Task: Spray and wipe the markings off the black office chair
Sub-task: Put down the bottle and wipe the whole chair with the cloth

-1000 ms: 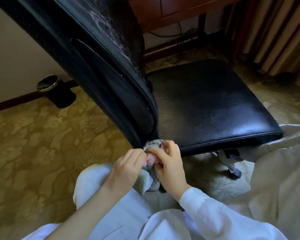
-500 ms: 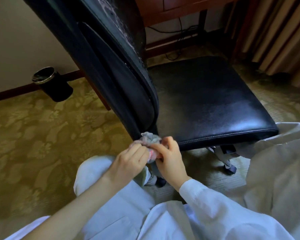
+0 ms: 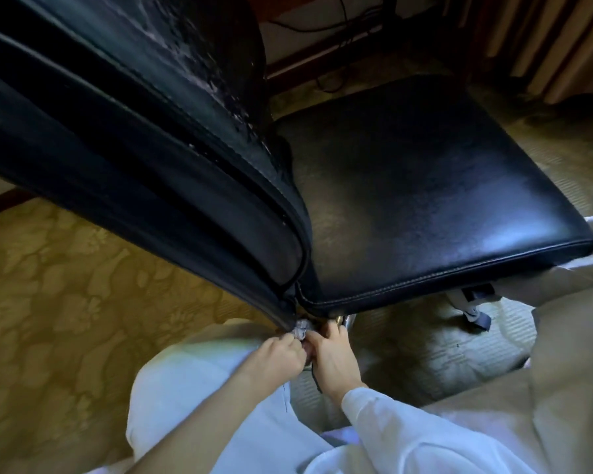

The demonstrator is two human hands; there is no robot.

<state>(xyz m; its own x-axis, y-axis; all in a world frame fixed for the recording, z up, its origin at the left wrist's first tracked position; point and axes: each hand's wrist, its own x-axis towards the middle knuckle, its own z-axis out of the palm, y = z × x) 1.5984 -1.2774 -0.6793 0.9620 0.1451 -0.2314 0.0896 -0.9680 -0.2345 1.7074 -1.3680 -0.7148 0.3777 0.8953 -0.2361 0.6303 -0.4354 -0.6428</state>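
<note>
Standing on patterned carpet (image 3: 65,302), close in front and filling most of the view: the black office chair (image 3: 425,200). Pinching a small crumpled grey cloth (image 3: 302,328) with both the left grip (image 3: 281,354) and the right grip (image 3: 332,357), fingers of each curled round it. Held right at the bottom corner where backrest (image 3: 134,148) meets seat, just under the seam. Smeared with pale markings (image 3: 202,63) high on the backrest's front face. Showing below the seat's near edge, well apart from the cloth: a caster (image 3: 473,314).
</note>
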